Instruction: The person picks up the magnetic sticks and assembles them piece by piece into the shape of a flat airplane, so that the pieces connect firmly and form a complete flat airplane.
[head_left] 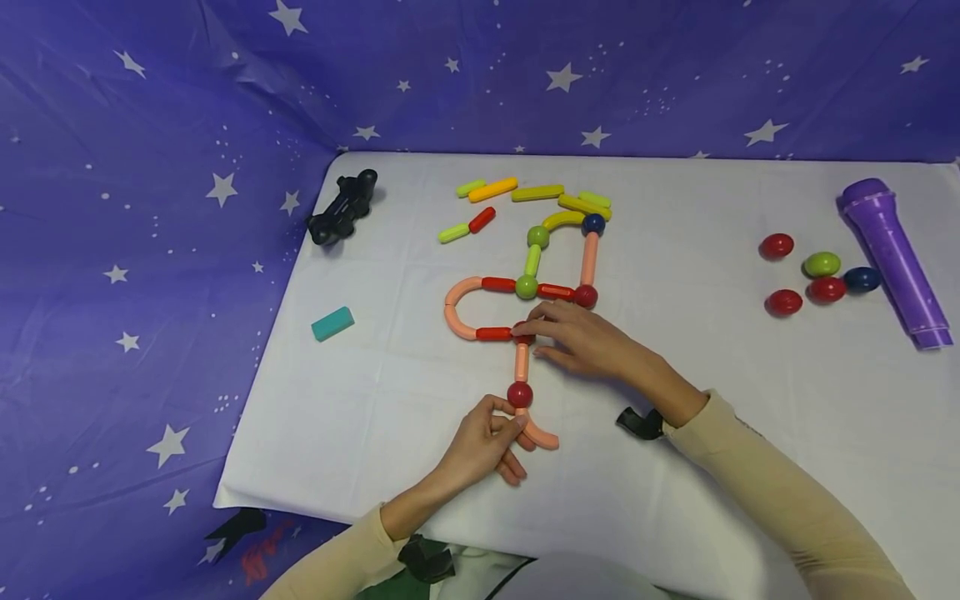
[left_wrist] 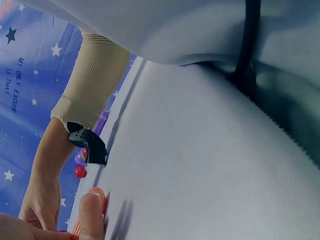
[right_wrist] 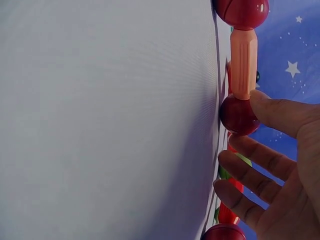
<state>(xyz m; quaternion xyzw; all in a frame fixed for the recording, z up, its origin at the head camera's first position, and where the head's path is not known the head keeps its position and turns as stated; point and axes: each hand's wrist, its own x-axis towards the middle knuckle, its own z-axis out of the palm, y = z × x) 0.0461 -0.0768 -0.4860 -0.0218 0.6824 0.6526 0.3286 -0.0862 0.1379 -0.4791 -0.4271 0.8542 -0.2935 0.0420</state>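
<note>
A chain of magnetic rods and balls lies on the white table (head_left: 315, 450). At its near end my left hand (head_left: 476, 446) pinches a curved salmon rod (head_left: 543, 437) just below a red ball (head_left: 520, 394). From that ball a straight salmon rod (head_left: 521, 363) leads up to another red ball (right_wrist: 239, 116). My right hand (head_left: 581, 337) holds this second ball between thumb and index finger, the other fingers spread beside it. Beyond, a salmon arc (head_left: 452, 308) with red rods joins a four-sided loop with green balls (head_left: 527, 287), a red ball (head_left: 586, 297) and a blue ball (head_left: 593, 224).
Loose yellow, green and red rods (head_left: 537, 193) lie behind the chain. To the left are a teal block (head_left: 333, 323) and a black knobbed object (head_left: 343, 208). Several loose balls (head_left: 827, 290) and a purple tube (head_left: 896, 262) are at the right.
</note>
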